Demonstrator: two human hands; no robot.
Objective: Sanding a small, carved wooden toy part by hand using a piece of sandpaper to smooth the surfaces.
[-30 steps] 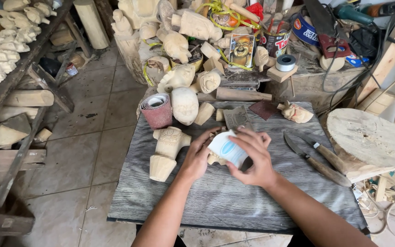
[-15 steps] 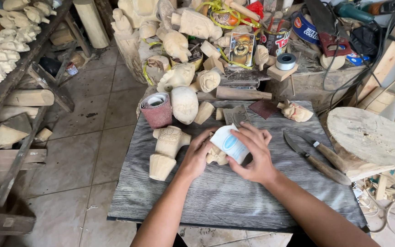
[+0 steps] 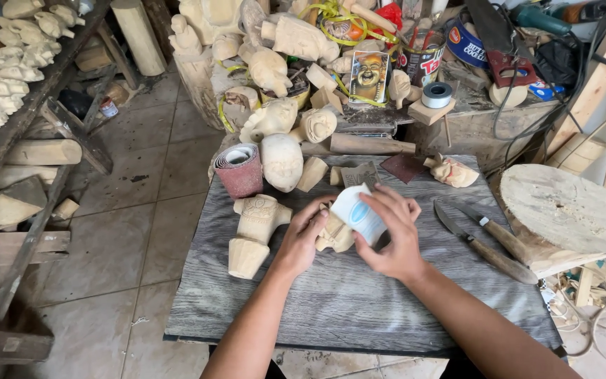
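The right hand (image 3: 391,235) is gripping a white folded sheet of sandpaper (image 3: 359,213), now tipped a little more upright than a moment ago. The left hand (image 3: 304,237) is closing around a small pale wood carving (image 3: 334,237) and has barely moved. Both are sitting near the middle of the grey board (image 3: 359,309). The board's near edge is lying bare. Two knives (image 3: 482,235) are lying by its right edge, and carved wooden pieces (image 3: 254,231) are sitting toward its left edge.
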